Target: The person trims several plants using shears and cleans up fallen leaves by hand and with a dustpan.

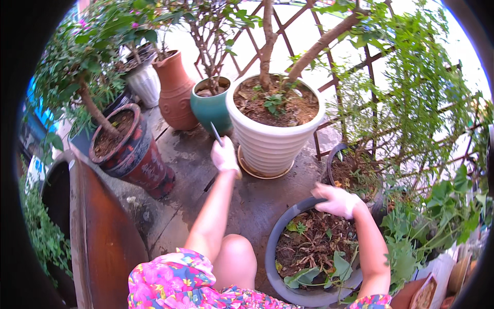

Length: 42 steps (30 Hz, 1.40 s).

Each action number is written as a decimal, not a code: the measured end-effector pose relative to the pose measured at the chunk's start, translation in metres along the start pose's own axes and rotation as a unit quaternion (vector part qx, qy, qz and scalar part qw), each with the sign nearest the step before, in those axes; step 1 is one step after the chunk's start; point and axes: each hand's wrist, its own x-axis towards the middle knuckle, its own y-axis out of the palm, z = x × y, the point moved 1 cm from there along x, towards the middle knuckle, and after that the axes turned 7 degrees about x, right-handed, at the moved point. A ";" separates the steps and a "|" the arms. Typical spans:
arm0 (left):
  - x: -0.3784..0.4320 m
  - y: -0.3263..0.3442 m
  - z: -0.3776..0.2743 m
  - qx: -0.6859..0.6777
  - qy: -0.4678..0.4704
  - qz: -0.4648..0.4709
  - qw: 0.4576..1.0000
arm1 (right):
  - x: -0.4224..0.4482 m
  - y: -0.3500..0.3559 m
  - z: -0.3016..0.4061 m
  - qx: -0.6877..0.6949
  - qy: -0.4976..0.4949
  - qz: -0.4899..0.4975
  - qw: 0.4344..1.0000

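Note:
My left hand point(225, 154), in a pale glove, is closed around a thin tool with a narrow metal end point(216, 133) pointing up and away. It is held in front of the green glazed pot point(210, 106), left of the white ribbed planter point(274, 145). My right hand point(335, 200), gloved too, hovers at the far rim of a wide dark grey planter point(273, 247); its fingers are apart and slightly blurred, and I see nothing in them. Soil, dry plant bits and a few green leaves point(341, 266) lie in that planter.
A tilted red-and-black pot point(135, 154) and a large brown glazed container point(104, 216) stand at the left. Behind are a terracotta urn point(175, 92) and a wooden lattice fence point(332, 63). Vines point(436, 208) and a smaller dark pot point(332, 164) are at the right.

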 end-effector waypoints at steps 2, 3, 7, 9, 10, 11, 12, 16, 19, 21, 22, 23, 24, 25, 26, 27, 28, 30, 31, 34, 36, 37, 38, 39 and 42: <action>0.049 0.004 -0.024 0.107 0.083 0.057 0.989 | 0.032 -0.017 0.049 -0.126 -0.127 -0.153 0.972; 0.061 0.012 -0.037 0.141 0.153 0.031 0.978 | 0.061 -0.025 0.054 -0.158 -0.212 -0.237 0.935; 0.086 0.043 -0.054 0.205 0.416 0.186 0.866 | 0.157 -0.043 0.080 -0.139 -0.118 -0.360 0.915; 0.068 0.052 -0.071 0.293 0.461 0.348 0.762 | 0.192 -0.028 0.055 -0.125 -0.111 -0.483 0.860; 0.067 0.048 -0.074 0.306 0.467 0.345 0.755 | 0.204 -0.026 0.051 -0.126 -0.114 -0.522 0.836; 0.068 0.048 -0.075 0.319 0.472 0.341 0.747 | 0.215 -0.025 0.046 -0.126 -0.116 -0.560 0.810; 0.072 0.045 -0.071 0.333 0.493 0.322 0.736 | 0.221 -0.025 0.048 -0.162 -0.115 -0.576 0.793; 0.066 0.053 -0.069 0.400 0.548 0.230 0.698 | 0.221 -0.026 0.042 -0.264 -0.212 -0.534 0.775; 0.070 0.060 -0.062 0.378 0.591 0.175 0.691 | 0.224 -0.031 0.036 -0.269 -0.237 -0.501 0.788; 0.067 0.066 -0.058 0.380 0.609 0.147 0.681 | 0.218 -0.036 0.030 -0.311 -0.286 -0.471 0.774; 0.066 0.064 -0.058 0.383 0.612 0.137 0.678 | 0.217 -0.038 0.029 -0.346 -0.311 -0.457 0.758; 0.064 0.063 -0.059 0.387 0.614 0.126 0.676 | 0.217 -0.040 0.027 -0.379 -0.334 -0.443 0.740; 0.053 0.066 -0.067 0.407 0.601 0.133 0.675 | 0.215 -0.046 0.018 -0.405 -0.346 -0.427 0.731; 0.050 0.065 -0.069 0.390 0.597 0.129 0.689 | 0.214 -0.051 0.013 -0.423 -0.356 -0.417 0.721; 0.043 0.065 -0.070 0.398 0.579 0.138 0.698 | 0.213 -0.052 0.009 -0.393 -0.350 -0.407 0.746; 0.034 0.070 -0.074 0.403 0.558 0.144 0.711 | 0.211 -0.056 -0.003 -0.422 -0.334 -0.408 0.737; 0.026 0.074 -0.076 0.410 0.535 0.171 0.719 | 0.205 -0.058 -0.008 -0.400 -0.317 -0.415 0.753; 0.020 0.082 -0.083 0.414 0.491 0.227 0.732 | 0.200 -0.064 -0.012 -0.338 -0.288 -0.437 0.782; 0.019 0.080 -0.087 0.432 0.479 0.226 0.730 | 0.200 -0.060 -0.006 -0.294 -0.272 -0.450 0.798; 0.024 0.070 -0.094 0.444 0.444 0.250 0.737 | 0.198 -0.044 0.014 -0.270 -0.127 -0.440 0.847; 0.017 0.063 -0.108 0.458 0.385 0.296 0.745 | 0.189 -0.034 0.021 -0.227 -0.079 -0.450 0.860; 0.017 0.058 -0.112 0.484 0.334 0.366 0.721 | 0.182 -0.028 0.031 -0.190 -0.079 -0.462 0.863; 0.011 0.041 -0.110 0.462 0.293 0.343 0.763 | 0.177 -0.025 0.041 -0.152 -0.049 -0.425 0.891; -0.004 0.025 -0.115 0.434 0.259 0.319 0.802 | 0.169 -0.031 0.049 -0.151 0.015 -0.346 0.926; -0.044 -0.047 -0.094 0.362 0.156 0.309 0.866 | 0.136 -0.027 0.072 -0.160 0.074 -0.229 0.957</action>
